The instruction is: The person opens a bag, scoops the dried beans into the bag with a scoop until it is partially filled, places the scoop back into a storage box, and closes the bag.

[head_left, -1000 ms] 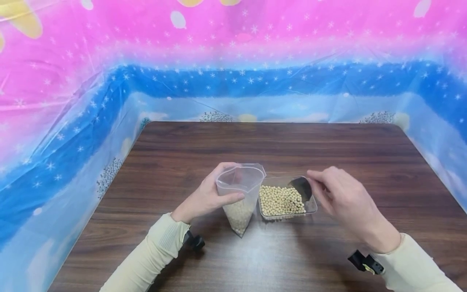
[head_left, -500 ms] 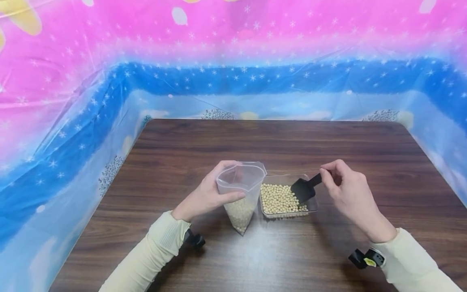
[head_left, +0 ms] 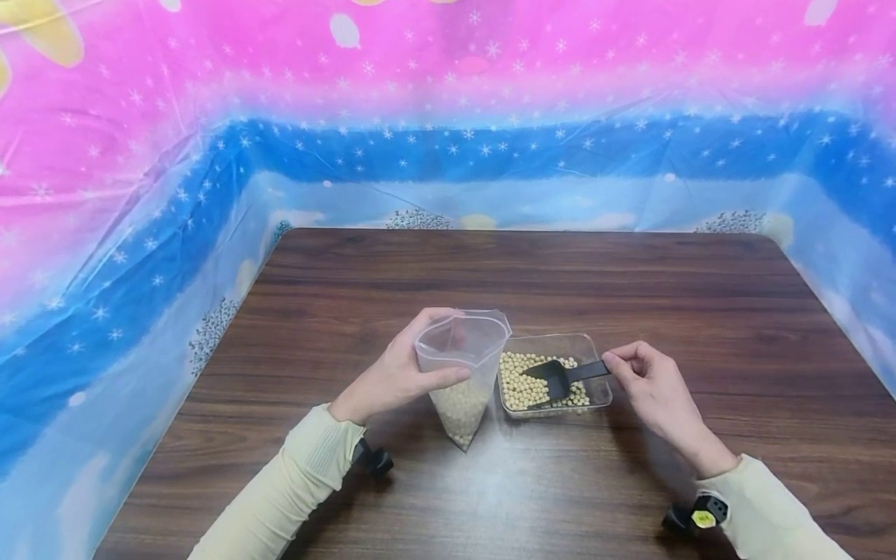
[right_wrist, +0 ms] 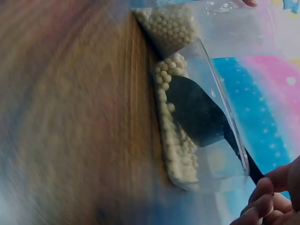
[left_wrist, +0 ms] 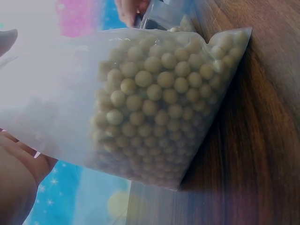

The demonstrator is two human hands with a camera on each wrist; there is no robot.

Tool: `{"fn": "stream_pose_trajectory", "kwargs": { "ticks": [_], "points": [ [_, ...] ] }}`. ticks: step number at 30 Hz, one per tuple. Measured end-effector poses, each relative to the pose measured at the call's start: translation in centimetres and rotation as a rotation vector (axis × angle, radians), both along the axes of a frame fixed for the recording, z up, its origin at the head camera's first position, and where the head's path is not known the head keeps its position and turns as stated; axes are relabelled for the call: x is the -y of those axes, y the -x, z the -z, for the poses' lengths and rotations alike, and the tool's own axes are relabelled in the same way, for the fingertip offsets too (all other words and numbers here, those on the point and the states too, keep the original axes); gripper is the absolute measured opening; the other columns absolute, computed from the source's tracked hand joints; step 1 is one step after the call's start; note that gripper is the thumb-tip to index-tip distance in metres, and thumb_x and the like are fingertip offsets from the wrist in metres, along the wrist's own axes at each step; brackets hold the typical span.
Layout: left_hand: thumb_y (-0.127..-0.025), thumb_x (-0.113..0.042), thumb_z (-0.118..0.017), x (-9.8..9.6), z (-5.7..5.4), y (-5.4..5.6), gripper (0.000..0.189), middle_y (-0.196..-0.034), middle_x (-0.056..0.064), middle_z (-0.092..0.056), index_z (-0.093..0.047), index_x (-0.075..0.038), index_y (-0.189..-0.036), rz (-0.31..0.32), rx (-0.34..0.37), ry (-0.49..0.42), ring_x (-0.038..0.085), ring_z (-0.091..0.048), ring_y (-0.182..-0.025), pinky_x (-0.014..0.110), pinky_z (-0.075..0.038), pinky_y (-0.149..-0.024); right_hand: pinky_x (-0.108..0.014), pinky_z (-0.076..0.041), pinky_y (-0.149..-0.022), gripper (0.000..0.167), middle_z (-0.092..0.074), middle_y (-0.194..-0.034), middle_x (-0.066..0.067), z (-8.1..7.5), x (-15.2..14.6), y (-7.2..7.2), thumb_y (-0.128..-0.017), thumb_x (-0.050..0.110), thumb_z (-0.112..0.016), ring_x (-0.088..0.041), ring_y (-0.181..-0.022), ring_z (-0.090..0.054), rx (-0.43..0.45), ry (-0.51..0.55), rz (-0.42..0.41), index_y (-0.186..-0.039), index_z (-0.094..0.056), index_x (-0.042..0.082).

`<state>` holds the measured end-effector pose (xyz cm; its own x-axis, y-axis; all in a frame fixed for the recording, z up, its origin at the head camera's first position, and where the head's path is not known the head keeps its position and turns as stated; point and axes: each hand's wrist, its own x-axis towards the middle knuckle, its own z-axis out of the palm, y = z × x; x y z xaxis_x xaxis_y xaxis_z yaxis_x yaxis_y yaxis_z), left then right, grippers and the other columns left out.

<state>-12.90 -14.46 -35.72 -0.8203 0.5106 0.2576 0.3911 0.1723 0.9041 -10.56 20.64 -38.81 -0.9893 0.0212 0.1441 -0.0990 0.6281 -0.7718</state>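
My left hand [head_left: 402, 365] grips a clear zip bag [head_left: 451, 389] near its top, thumb in front, and the bag's mouth gapes. Pale round beans [left_wrist: 154, 93] fill its lower part, and its bottom stands on the table. To its right is a clear plastic box [head_left: 593, 400] partly filled with the same beans [head_left: 516, 389]. The fingers and thumb of my right hand [head_left: 658, 393] pinch the handle end of a black scoop [head_left: 556, 381]. In the right wrist view the scoop's blade [right_wrist: 194, 110] lies inside the box among the beans; how many it carries is hidden.
A dark wood-grain table [head_left: 392, 272] carries the bag and the box. Behind and to the left hangs a pink and blue patterned cloth [head_left: 448, 148]. Black devices [head_left: 703, 513] are strapped at the wrists.
The scoop has swung from a steep tilt at the box's right end to a flatter pose, reaching left into the beans. My right hand rose, then came down. The left hand and bag stay put.
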Motion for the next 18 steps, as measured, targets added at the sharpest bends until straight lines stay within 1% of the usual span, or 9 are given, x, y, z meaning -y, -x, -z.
{"fn": "stream_pose_trajectory", "kwargs": {
  "ticks": [4,6,8,12,15,18],
  "points": [
    [-0.083,-0.020,-0.079,0.0,-0.1,0.0,0.064,-0.128,0.001,-0.056,-0.044,-0.024,-0.136,-0.007,0.002,0.005,0.018,-0.059,-0.108,0.042,-0.051,-0.090,-0.023,-0.038,-0.045,0.029,-0.057,-0.068,0.000,0.4,0.1,0.0,-0.100,0.022,-0.055,-0.008,-0.053,-0.047,0.147,0.235,0.001,-0.106,-0.058,-0.006],
    [-0.083,-0.020,-0.079,0.0,-0.1,-0.1,0.064,-0.128,0.001,-0.055,-0.045,-0.025,-0.136,-0.011,0.003,0.006,0.018,-0.059,-0.108,0.042,-0.051,-0.090,-0.022,-0.039,-0.045,0.027,-0.056,-0.068,0.001,0.5,0.1,0.1,-0.101,0.018,-0.054,-0.008,-0.054,-0.047,0.196,0.343,0.012,-0.107,-0.055,-0.008],
    [-0.083,-0.020,-0.079,0.0,-0.2,-0.1,0.064,-0.128,0.001,-0.055,-0.045,-0.025,-0.136,-0.011,0.011,0.000,0.019,-0.059,-0.109,0.042,-0.051,-0.090,-0.021,-0.039,-0.046,0.026,-0.054,-0.068,0.002,0.6,0.1,0.2,-0.101,0.017,-0.052,-0.007,-0.055,-0.047,0.226,0.415,0.024,-0.106,-0.053,-0.008],
    [-0.083,-0.020,-0.079,0.0,-0.2,-0.2,0.063,-0.128,0.002,-0.055,-0.045,-0.025,-0.136,-0.012,0.024,-0.009,0.019,-0.059,-0.109,0.042,-0.051,-0.090,-0.021,-0.040,-0.050,0.023,-0.051,-0.068,0.002,0.8,-0.3,0.3,-0.102,0.018,-0.051,-0.007,-0.057,-0.046,0.258,0.522,0.042,-0.102,-0.052,-0.005],
    [-0.083,-0.019,-0.079,0.0,-0.3,-0.2,0.063,-0.127,0.002,-0.056,-0.045,-0.024,-0.136,-0.010,0.024,-0.011,0.019,-0.059,-0.109,0.043,-0.051,-0.090,-0.021,-0.039,-0.051,0.020,-0.049,-0.069,0.002,0.9,-0.8,0.3,-0.102,0.018,-0.050,-0.008,-0.058,-0.044,0.300,0.643,0.037,-0.101,-0.052,-0.002],
    [-0.083,-0.019,-0.079,0.1,-0.3,-0.2,0.063,-0.127,0.002,-0.056,-0.045,-0.024,-0.136,-0.007,0.019,-0.012,0.019,-0.059,-0.109,0.042,-0.051,-0.090,-0.020,-0.038,-0.053,0.018,-0.049,-0.071,0.002,0.9,-1.4,0.3,-0.102,0.019,-0.051,-0.008,-0.060,-0.043,0.329,0.777,0.013,-0.102,-0.051,0.000]
  ]
}}
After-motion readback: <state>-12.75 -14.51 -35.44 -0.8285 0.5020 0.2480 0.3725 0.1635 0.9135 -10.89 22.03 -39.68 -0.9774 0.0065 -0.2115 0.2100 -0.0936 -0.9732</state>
